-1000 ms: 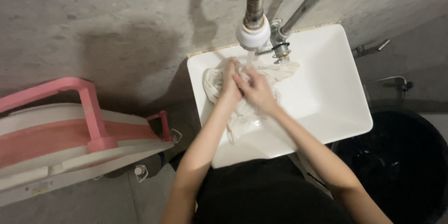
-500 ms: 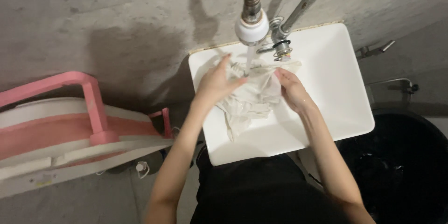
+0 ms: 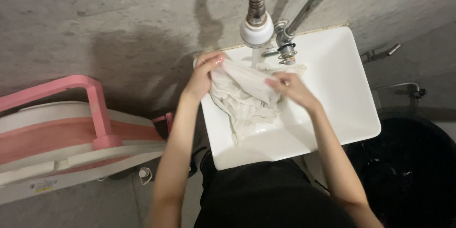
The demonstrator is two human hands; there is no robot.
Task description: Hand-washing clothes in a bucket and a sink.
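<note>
A wet cream cloth [image 3: 244, 97] lies bunched in a white rectangular sink [image 3: 342, 85]. My left hand [image 3: 205, 74] grips one end of the cloth at the sink's far left corner. My right hand [image 3: 289, 89] holds the other end near the middle of the basin, so a band of cloth is stretched between them. Water runs from the white tap head [image 3: 257, 31] on a flexible metal hose, falling onto the cloth just behind the stretched part.
A pink and white folded plastic tub [image 3: 61, 138] leans at the left on the concrete floor. A black bucket [image 3: 418, 166] stands at the right beside the sink. A metal pipe [image 3: 311, 2] and valve rise behind the basin against the concrete wall.
My hands, pressed together on the cloth a second ago, have moved apart. The left went to the sink's far left corner and the cloth is now stretched between them.
</note>
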